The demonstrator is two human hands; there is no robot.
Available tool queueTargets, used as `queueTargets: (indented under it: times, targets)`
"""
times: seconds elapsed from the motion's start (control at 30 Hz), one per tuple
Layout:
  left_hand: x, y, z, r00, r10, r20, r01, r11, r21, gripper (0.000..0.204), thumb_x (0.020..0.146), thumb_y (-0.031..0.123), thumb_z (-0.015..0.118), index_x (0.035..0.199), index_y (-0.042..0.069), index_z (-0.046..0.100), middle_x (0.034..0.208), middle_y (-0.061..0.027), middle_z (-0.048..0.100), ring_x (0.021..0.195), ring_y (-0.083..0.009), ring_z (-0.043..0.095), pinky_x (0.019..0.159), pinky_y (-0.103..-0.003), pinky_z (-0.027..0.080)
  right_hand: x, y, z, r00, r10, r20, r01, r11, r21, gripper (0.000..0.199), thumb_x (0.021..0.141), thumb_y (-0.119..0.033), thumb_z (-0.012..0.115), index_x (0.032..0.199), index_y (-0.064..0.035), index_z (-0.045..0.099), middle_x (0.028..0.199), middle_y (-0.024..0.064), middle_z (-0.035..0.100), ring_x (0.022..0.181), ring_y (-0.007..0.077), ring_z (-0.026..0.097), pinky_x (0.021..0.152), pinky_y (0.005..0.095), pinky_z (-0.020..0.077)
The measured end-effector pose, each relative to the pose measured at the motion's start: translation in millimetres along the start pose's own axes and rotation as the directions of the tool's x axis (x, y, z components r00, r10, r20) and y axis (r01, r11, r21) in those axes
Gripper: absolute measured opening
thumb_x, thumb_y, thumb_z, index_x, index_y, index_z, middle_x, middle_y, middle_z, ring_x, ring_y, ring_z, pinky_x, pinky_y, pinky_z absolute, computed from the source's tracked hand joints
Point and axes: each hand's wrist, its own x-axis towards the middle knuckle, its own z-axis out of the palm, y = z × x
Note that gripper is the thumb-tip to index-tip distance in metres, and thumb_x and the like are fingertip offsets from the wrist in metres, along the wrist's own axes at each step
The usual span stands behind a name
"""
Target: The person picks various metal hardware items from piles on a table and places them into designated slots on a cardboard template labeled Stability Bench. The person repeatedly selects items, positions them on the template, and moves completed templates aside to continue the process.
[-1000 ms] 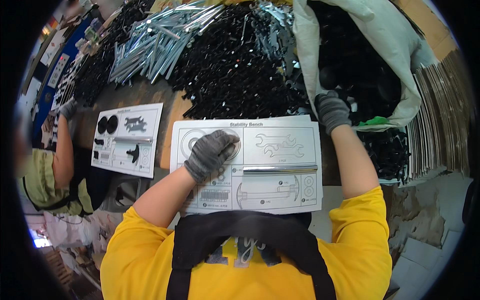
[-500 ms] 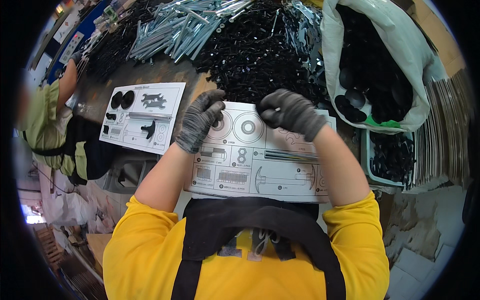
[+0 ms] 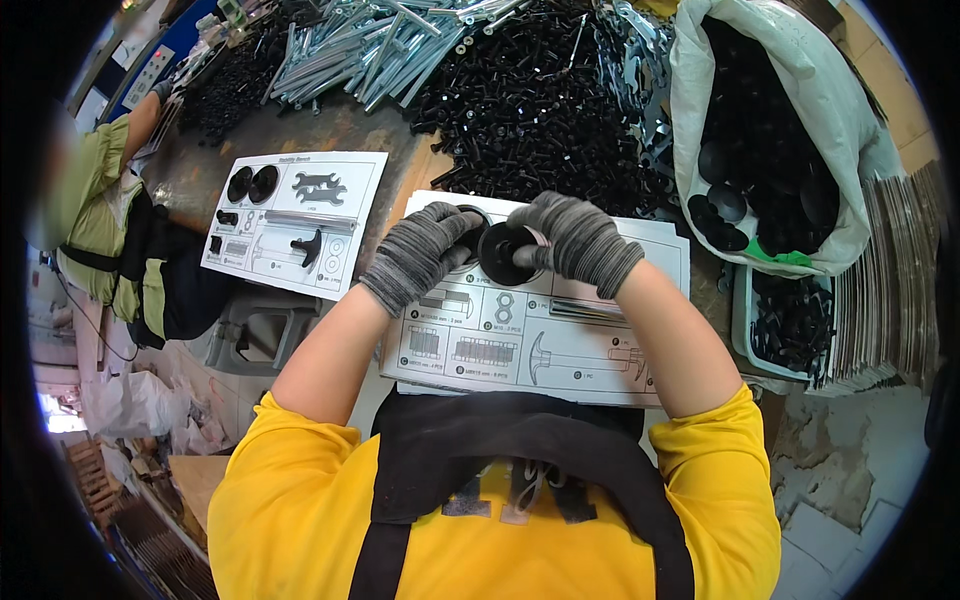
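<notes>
A black round disc [image 3: 497,255] (tilted on edge) sits above the white parts sheet [image 3: 560,330].

A big heap of black screws [image 3: 540,110] lies beside silver metal rods [image 3: 380,45]. At the right, a white bag [image 3: 850,170] holds black round caps. A second printed sheet [image 3: 295,220] carries laid-out parts, near another person [image 3: 110,230].

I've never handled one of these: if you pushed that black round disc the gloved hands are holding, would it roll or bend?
The black disc, pinched in the right hand, keeps its shape, so it is probably stiff plastic. Round-edged, it might roll if set on its rim. Laid flat on the printed sheet, it would likely just slide.
</notes>
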Motion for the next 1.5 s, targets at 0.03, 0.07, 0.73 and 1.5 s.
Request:
queueTargets:
  times: [0.03, 0.07, 0.73, 1.5]
  targets:
    - [2.4, -2.5, 0.6, 1.000, -0.009, 0.016, 0.008, 1.000, 0.027, 0.039, 0.072, 0.013, 0.066, 0.109, 0.011, 0.055, 0.098, -0.0090, 0.056, 0.090, -0.0253, 0.057, 0.079, -0.034, 0.048, -0.9, -1.4, 3.9, 1.000, 0.016, 0.002, -0.016, 0.999, -0.028, 0.044, 0.074, -0.038, 0.063, 0.111, -0.0144, 0.056, 0.100, 0.0100, 0.056, 0.094, 0.0254, 0.056, 0.082, 0.0357, 0.0458]
    - [4.8, -1.8, -1.6, 0.999, -0.019, 0.030, 0.018, 0.998, 0.055, 0.035, 0.073, 0.015, 0.065, 0.107, 0.011, 0.056, 0.095, -0.0087, 0.057, 0.088, -0.0254, 0.057, 0.077, -0.034, 0.048, -3.4, -4.0, 7.8, 1.000, 0.029, 0.004, -0.029, 0.998, -0.057, 0.044, 0.074, -0.037, 0.063, 0.111, -0.0144, 0.055, 0.099, 0.0102, 0.056, 0.093, 0.0255, 0.056, 0.081, 0.0360, 0.0461]
    - [9.6, 17.2, -26.7, 0.977, -0.169, 0.129, 0.146, 0.975, 0.169, 0.040, 0.071, 0.022, 0.066, 0.106, 0.007, 0.057, 0.100, -0.0130, 0.058, 0.095, -0.0265, 0.056, 0.084, -0.034, 0.044, -13.1, 0.0, 15.5, 0.982, 0.083, -0.171, -0.073, 0.995, 0.067, 0.044, 0.076, -0.037, 0.061, 0.109, -0.0092, 0.055, 0.095, 0.0121, 0.061, 0.087, 0.0269, 0.060, 0.076, 0.0360, 0.0477]
    - [246.0, 46.7, 0.4, 0.997, 0.016, -0.070, 0.004, 0.961, 0.276, 0.038, 0.082, 0.027, 0.056, 0.116, 0.013, 0.049, 0.110, -0.0111, 0.051, 0.100, -0.0292, 0.052, 0.087, -0.037, 0.041, 42.4, 171.0, -35.0, 0.360, 0.837, -0.411, -0.491, 0.545, 0.679, 0.041, 0.077, -0.031, 0.060, 0.110, -0.0074, 0.055, 0.117, 0.0166, 0.051, 0.110, 0.0319, 0.047, 0.092, 0.0387, 0.0386]
